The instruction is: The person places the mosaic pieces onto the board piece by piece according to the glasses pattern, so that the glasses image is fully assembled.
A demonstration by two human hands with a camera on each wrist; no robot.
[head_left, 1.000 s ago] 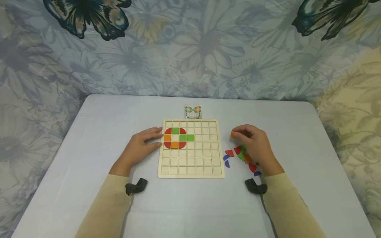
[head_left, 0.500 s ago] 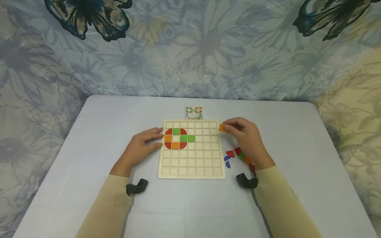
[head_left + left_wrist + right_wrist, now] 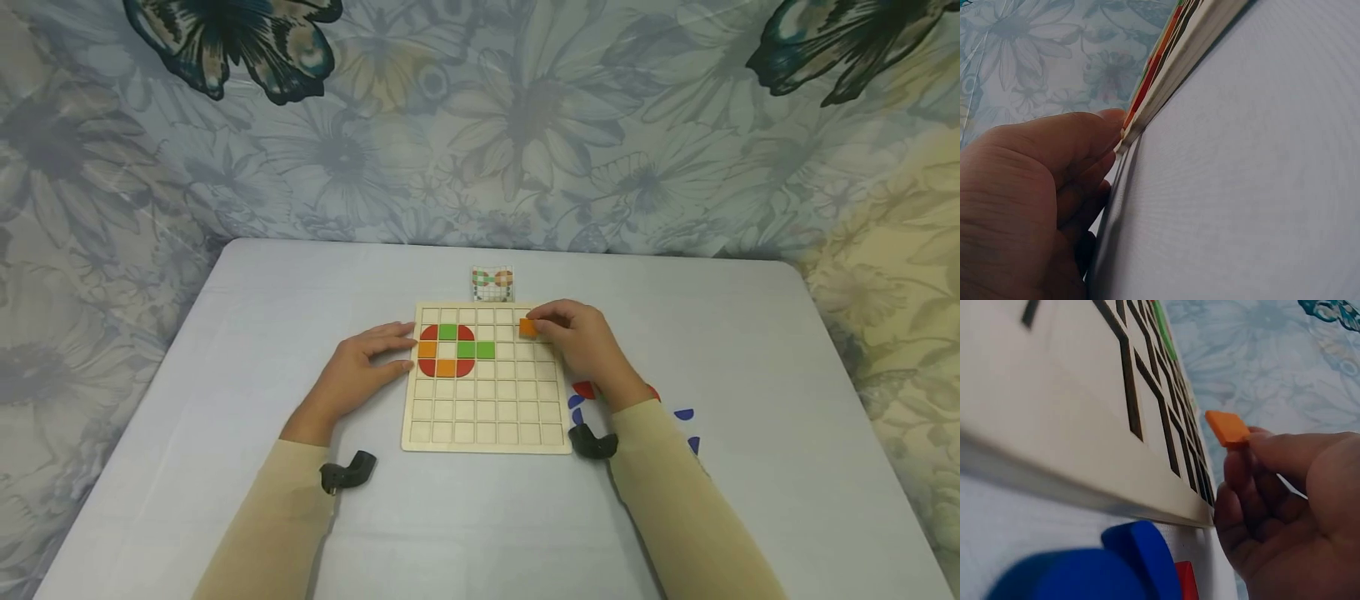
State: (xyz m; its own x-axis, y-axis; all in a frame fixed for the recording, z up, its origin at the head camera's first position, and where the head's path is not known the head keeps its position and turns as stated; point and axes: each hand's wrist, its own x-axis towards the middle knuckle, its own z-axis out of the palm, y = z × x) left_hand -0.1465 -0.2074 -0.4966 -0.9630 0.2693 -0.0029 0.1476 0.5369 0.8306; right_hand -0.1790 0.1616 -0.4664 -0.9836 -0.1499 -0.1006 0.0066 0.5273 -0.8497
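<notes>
The wooden grid board [image 3: 487, 411] lies flat on the table, with red, green and orange tiles set in its upper left cells. My left hand [image 3: 360, 367] rests against the board's left edge, its fingers fairly straight and spread. In the left wrist view the thumb of that hand [image 3: 1041, 162] touches the rim. Over the upper right cells, my right hand [image 3: 588, 342] pinches an orange square tile [image 3: 527, 327] between thumb and fingertips. In the right wrist view this orange tile [image 3: 1227, 428] is held above the board surface.
A small pattern card [image 3: 492, 284] stands behind the board's far edge. Right of the board lie loose pieces, including a red piece [image 3: 583, 390] and a blue half-round piece [image 3: 683, 414]. The right forearm covers part of this group.
My right hand has carried the orange tile leftward from beside the loose pieces to over the board's upper right part. The left hand stays at the board's edge.
</notes>
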